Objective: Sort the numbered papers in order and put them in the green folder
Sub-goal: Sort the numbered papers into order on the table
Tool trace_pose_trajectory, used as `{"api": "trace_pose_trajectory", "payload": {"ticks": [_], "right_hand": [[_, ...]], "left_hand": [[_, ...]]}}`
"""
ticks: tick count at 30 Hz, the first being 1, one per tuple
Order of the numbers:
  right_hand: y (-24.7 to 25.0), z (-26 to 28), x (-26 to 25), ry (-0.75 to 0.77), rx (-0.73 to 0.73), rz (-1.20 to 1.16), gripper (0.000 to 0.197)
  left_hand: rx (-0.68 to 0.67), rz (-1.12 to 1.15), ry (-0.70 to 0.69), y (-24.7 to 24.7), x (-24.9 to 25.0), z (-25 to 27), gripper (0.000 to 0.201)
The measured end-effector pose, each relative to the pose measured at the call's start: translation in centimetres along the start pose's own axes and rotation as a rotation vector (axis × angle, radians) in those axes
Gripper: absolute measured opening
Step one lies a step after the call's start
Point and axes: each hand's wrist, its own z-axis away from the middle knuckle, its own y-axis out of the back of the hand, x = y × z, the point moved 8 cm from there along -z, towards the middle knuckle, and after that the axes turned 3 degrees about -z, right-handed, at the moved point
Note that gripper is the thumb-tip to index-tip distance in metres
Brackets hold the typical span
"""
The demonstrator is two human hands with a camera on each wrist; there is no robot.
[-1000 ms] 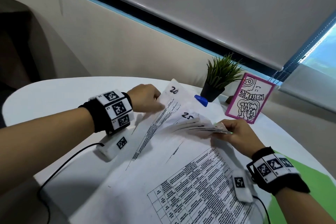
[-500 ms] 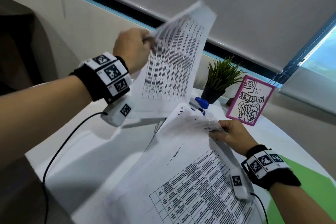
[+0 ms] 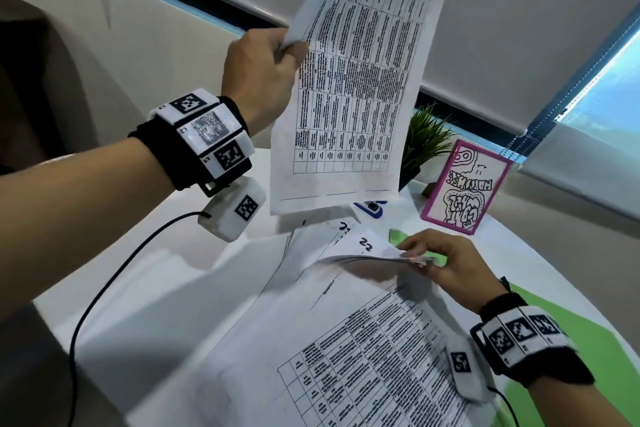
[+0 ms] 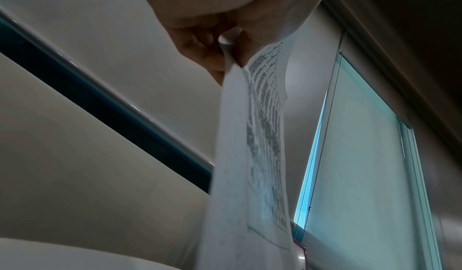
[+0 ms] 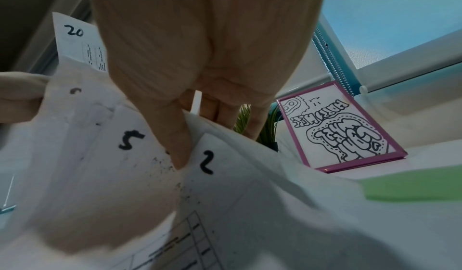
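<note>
My left hand (image 3: 273,59) pinches the edge of a printed sheet numbered 20 (image 3: 356,80) and holds it high above the table; the left wrist view shows the sheet (image 4: 250,155) hanging from my fingers. My right hand (image 3: 433,260) grips the lifted far corners of several sheets in the paper stack (image 3: 346,340) on the table, thumb on top by a handwritten 22. In the right wrist view the thumb (image 5: 175,136) presses between sheets marked 5 and 2. The green folder (image 3: 595,340) lies under the stack, showing at the right.
A small potted plant (image 3: 426,146) and a pink-framed drawing (image 3: 465,187) stand at the back of the white table (image 3: 138,288). A blue-and-white object (image 3: 372,208) lies behind the papers. A black cable (image 3: 104,288) runs from my left wrist.
My left hand pulled sheet 20 off the stack and raised it high above the table. My right hand stayed on the stack's far corners, now showing 22 on top.
</note>
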Motion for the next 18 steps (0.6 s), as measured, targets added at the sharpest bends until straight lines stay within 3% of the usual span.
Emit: {"api": "trace_pose_trajectory", "payload": {"ticks": [4, 11, 18], "right_hand": [[0.2, 0.3, -0.1, 0.022, 0.001, -0.047, 0.016], [0.0, 0.5, 0.4, -0.011, -0.015, -0.08, 0.022], [0.6, -0.2, -0.6, 0.029, 0.143, 0.095, 0.018]], "left_hand": [[-0.042, -0.011, -0.02, -1.1, 0.1, 0.7, 0.049], [-0.169, 0.002, -0.017, -3.2, -1.1, 2.1, 0.048], [-0.169, -0.019, -0.002, -3.5, -1.2, 2.4, 0.048]]}}
